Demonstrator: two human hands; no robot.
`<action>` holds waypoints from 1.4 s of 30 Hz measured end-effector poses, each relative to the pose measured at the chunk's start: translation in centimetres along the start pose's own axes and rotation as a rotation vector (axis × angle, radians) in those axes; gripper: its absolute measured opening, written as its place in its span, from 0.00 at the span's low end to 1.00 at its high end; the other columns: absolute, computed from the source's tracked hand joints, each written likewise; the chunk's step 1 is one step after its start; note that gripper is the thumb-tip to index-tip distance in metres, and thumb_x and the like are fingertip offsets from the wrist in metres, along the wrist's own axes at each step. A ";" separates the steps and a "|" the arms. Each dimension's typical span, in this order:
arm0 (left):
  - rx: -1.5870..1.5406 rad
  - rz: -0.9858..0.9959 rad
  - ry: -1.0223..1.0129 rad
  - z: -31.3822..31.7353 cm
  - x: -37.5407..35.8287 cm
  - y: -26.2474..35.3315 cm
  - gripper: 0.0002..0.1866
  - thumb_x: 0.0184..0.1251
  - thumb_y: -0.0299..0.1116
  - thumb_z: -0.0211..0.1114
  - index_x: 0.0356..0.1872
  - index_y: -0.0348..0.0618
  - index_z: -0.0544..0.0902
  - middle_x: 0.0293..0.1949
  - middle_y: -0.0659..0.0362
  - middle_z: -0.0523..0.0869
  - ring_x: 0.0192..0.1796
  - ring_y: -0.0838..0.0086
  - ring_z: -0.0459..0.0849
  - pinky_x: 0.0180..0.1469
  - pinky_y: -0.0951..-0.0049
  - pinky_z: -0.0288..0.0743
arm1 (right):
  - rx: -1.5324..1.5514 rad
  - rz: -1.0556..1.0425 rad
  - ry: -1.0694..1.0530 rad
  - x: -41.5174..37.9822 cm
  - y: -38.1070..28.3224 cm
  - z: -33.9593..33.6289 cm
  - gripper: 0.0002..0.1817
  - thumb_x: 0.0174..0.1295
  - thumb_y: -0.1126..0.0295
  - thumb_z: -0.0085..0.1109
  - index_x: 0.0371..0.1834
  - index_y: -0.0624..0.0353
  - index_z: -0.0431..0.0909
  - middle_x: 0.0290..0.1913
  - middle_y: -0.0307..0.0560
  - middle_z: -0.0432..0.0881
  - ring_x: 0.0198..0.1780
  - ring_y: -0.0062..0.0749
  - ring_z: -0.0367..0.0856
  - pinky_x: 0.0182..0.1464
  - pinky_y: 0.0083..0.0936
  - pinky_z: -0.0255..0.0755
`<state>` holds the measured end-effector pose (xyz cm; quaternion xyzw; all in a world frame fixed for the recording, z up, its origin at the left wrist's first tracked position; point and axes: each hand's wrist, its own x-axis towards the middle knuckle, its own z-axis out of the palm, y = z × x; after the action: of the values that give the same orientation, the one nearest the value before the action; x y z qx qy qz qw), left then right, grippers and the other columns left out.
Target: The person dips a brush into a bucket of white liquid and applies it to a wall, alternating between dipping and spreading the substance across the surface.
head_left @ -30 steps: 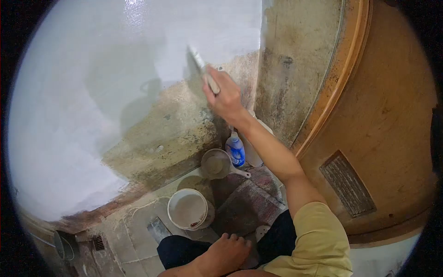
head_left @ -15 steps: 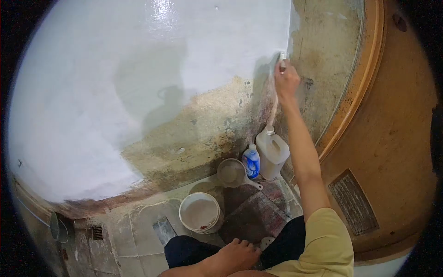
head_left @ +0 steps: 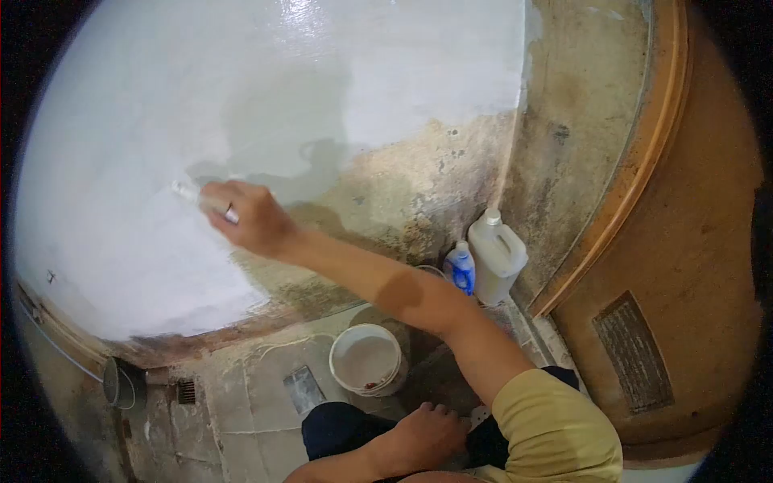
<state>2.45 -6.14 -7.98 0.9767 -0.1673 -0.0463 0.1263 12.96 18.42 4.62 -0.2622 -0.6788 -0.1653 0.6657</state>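
My right hand [head_left: 250, 216] is closed around the handle of a paintbrush [head_left: 186, 191]. The white brush head points left, against or close to the white-painted part of the wall [head_left: 121, 233]; contact is hard to make out. Below it the coat ends in a ragged edge over bare, stained wall [head_left: 403, 181]. Low in front of my body, my left hand [head_left: 425, 439] rests by my lap with curled fingers, and whatever may be in them is hidden. A white bucket [head_left: 366, 362] with pale content stands on the floor just beyond my knees.
A translucent jug [head_left: 497, 262] and a blue-and-white bottle [head_left: 460, 270] stand in the corner. My forearm mostly covers a dipper [head_left: 431, 270]. A dark bucket [head_left: 125, 385] sits far left beside a floor drain [head_left: 187, 392]. A brown door [head_left: 644, 322] is at right.
My right hand has swept the paintbrush from the wall corner at upper right, left and down across the wall. My left hand stays near my lap. The view has shifted slightly.
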 end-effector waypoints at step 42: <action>-0.007 -0.074 -0.220 -1.4 -1.2 1.3 0.24 0.66 0.38 0.58 0.58 0.32 0.74 0.43 0.49 0.84 0.43 0.58 0.85 0.48 0.62 0.78 | -0.052 0.718 0.479 0.6 4.7 -27.6 0.20 0.66 0.65 0.64 0.52 0.73 0.78 0.44 0.56 0.85 0.45 0.34 0.87 0.52 0.29 0.82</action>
<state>1.11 -6.57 -6.25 0.9708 -0.1437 -0.1585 0.1085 38.27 6.46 6.23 -0.4524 -0.3663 0.0035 0.8131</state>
